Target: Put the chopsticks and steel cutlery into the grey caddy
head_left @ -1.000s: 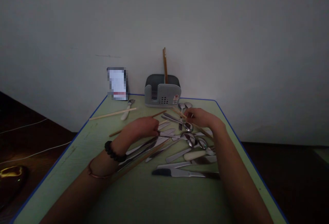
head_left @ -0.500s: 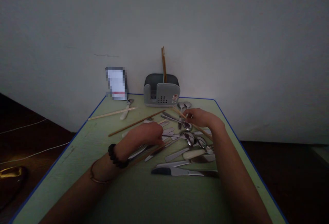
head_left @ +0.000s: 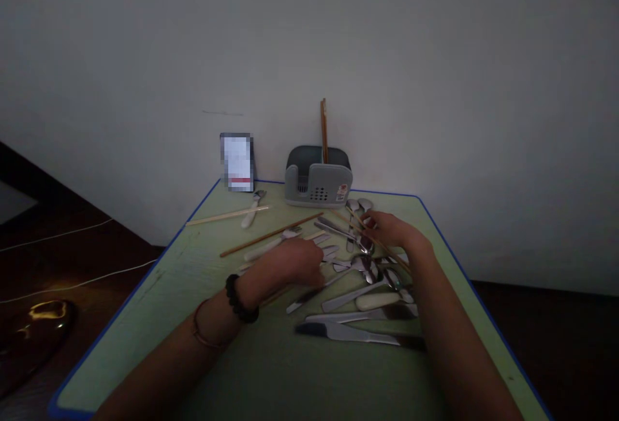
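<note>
My right hand [head_left: 389,229] is closed at the right of the cutlery pile, its fingertips pinching a light wooden chopstick [head_left: 397,258] that slants across the spoons. My left hand [head_left: 300,261] is curled over the middle of the pile. Beneath it runs another chopstick [head_left: 275,294], which seems to be in its fingers; the fingertips are mostly hidden. Around the hands lie several metal spoons [head_left: 366,265], a white-handled fork [head_left: 265,247] and a dark-tipped table knife [head_left: 348,332]. A brown chopstick [head_left: 271,235] rests beyond my left hand.
A grey cutlery holder [head_left: 316,194] stands at the back against the wall, with brown chopsticks [head_left: 324,127] upright in it. Left of it leans a lit phone [head_left: 239,162]. A pale chopstick pair [head_left: 225,216] and a white-handled utensil [head_left: 249,216] lie at the left. The green table [head_left: 145,343] has blue edges.
The whole view has shifted, so the table sits further right and slightly lower. My left hand has moved slightly right over the pile; my right hand stays on its chopstick.
</note>
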`<state>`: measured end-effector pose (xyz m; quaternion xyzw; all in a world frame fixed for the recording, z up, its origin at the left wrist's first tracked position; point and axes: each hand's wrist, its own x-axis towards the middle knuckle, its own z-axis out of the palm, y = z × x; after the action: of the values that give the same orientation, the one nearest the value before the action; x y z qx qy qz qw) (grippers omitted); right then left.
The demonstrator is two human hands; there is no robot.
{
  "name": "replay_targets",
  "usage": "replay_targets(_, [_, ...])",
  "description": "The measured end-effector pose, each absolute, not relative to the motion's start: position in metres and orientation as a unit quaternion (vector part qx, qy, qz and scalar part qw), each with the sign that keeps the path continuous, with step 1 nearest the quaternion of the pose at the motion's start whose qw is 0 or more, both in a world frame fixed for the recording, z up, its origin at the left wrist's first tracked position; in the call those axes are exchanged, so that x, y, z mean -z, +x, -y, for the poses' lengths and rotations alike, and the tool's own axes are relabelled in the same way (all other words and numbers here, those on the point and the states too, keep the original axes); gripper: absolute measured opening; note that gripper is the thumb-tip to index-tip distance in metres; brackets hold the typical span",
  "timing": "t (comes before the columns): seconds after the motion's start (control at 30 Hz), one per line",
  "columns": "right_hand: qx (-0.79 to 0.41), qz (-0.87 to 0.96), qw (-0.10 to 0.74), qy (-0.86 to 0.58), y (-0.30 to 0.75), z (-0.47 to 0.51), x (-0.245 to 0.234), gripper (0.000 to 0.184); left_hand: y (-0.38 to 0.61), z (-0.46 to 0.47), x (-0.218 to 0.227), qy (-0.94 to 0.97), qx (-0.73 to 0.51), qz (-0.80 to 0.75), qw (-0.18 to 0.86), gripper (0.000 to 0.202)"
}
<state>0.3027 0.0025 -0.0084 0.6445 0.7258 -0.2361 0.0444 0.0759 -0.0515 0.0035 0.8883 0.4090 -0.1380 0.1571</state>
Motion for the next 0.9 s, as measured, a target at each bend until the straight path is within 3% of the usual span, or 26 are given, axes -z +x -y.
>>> replay_targets(0.23, [0.192, -0.753, 0.033, 0.628, 0.298, 0.002, -0.001, 0.037, 0.043, 0.026, -0.033, 0.816, -0.107, -0.425, 0.378, 0.019])
replay_targets(0.33, [0.17, -0.768, 0.015, 0.618, 0.294, 0.008, -0.009, 0.042, 0.034, 0.02, -0.034, 0.764, -0.216, -0.431, 0.428, 0.015])
replay_targets(0.43, [0.187, -0.778, 0.02, 0.6, 0.289, 0.013, -0.017, 0.035, 0.033, 0.017, -0.032, 0.715, -0.283, -0.434, 0.47, 0.014])
replay_targets(0.63, [0.184, -0.759, 0.075, 0.62, 0.29, 0.012, -0.016, 0.026, 0.039, 0.016, -0.029, 0.681, -0.273, -0.461, 0.499, 0.013])
replay_targets(0.9, [0.181, -0.735, 0.094, 0.647, 0.306, 0.004, -0.001, 0.026, 0.035, 0.006, -0.019, 0.71, -0.206, -0.5, 0.451, 0.022])
